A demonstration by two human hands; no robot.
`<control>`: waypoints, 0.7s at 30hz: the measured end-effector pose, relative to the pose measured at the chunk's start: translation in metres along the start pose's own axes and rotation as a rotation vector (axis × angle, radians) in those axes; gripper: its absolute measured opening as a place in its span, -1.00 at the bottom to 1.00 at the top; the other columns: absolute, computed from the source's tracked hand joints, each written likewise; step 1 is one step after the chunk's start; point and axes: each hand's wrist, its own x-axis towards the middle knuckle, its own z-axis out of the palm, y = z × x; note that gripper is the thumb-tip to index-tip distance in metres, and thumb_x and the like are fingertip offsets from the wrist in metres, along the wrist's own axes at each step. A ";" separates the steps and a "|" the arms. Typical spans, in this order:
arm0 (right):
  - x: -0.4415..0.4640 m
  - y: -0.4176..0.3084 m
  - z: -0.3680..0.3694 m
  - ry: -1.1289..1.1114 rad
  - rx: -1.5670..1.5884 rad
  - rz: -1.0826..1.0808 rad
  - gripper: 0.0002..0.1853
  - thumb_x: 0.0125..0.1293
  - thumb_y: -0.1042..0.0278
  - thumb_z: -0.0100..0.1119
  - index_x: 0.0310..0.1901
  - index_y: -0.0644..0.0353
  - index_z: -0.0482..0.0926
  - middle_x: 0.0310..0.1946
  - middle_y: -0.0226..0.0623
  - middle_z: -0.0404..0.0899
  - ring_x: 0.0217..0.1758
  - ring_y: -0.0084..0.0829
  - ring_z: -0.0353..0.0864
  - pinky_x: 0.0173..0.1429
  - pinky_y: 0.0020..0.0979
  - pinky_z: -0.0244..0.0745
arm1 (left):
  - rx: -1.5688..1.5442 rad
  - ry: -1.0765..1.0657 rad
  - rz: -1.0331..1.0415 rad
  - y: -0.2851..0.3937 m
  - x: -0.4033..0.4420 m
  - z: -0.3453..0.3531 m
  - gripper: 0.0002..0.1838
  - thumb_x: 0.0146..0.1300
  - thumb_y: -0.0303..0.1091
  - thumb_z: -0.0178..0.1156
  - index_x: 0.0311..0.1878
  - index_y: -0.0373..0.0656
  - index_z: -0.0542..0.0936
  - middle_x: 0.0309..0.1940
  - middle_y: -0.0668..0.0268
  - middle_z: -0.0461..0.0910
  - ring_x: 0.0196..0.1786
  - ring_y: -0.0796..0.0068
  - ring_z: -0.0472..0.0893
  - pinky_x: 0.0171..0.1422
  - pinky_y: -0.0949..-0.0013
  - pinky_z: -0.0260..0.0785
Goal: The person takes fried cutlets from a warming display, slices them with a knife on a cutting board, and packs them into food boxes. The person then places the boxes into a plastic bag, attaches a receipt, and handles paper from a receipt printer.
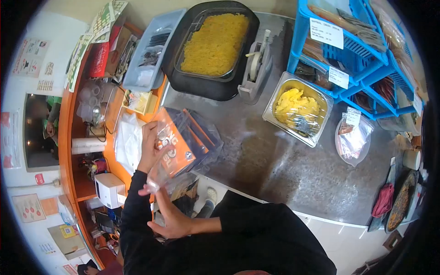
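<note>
A clear plastic bag (201, 167) holds orange-and-white printed cardboard boxes (176, 146), tilted over the counter's left corner. My left hand (151, 146) grips the bag's near side, with its fingers curled over the front box through the plastic. Just below, my right hand (173, 220) has its thumb spread away from its fingers. Those fingertips touch the gathered end of the bag (155, 184). Both sleeves are black, and the right one is pulled back from the wrist.
A black pan of yellow food (215, 43), a tape dispenser (256, 68) and a film-covered steel tray (300, 110) stand on the metal counter (247, 156). Blue racks (339, 55) rise at right. Orange shelving (68, 137) stands left. A person (89, 268) shows at lower left.
</note>
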 end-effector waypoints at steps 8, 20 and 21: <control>0.032 -0.056 -0.087 0.258 -0.255 0.156 -0.48 0.26 0.47 0.21 0.25 0.30 0.33 -0.01 -0.26 0.46 -0.06 -0.44 0.43 0.03 -0.39 0.41 | -0.026 0.245 0.082 0.021 0.020 0.013 -0.77 0.31 -0.33 0.20 -0.07 -0.27 0.55 -0.10 0.13 0.52 -0.02 0.15 0.48 0.08 0.19 0.33; 0.099 -0.105 -0.149 0.192 -0.618 0.195 -0.40 0.25 0.64 0.15 0.35 0.33 0.25 0.01 -0.28 0.58 -0.10 -0.62 0.54 0.03 -0.54 0.45 | -0.957 0.209 -0.134 0.026 0.041 -0.041 -0.77 0.46 -0.22 0.11 -0.12 -0.22 0.56 -0.39 0.42 0.58 -0.30 0.67 0.54 -0.13 0.49 0.39; 0.092 -0.104 -0.145 0.157 -0.704 0.198 -0.36 0.24 0.64 0.17 0.36 0.34 0.22 0.00 -0.29 0.58 -0.13 -0.62 0.54 0.01 -0.55 0.45 | -0.949 0.211 -0.106 0.031 0.038 -0.037 -0.79 0.43 -0.26 0.15 -0.08 -0.23 0.53 -0.37 0.44 0.56 -0.27 0.69 0.52 -0.12 0.50 0.39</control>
